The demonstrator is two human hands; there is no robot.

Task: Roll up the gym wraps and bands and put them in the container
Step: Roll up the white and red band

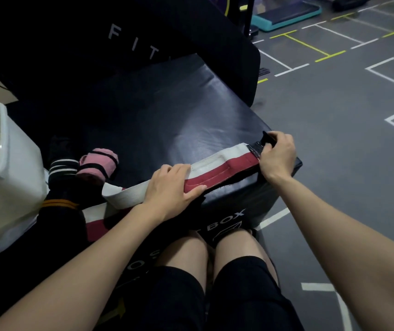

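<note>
Rolling is judged barely begun. In the head view, a red-and-white wrist wrap is laid flat along the front edge of the black plyo box. Its black end tab is pinched by the right hand; its middle is pressed by the flat, uncurled left hand. Left of this wrap, a pink rolled wrap and dark striped wraps are left outside the white container.

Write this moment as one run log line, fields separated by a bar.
left hand presses red-white wrap flat | right hand pinches its black end | on black box | container left
</note>
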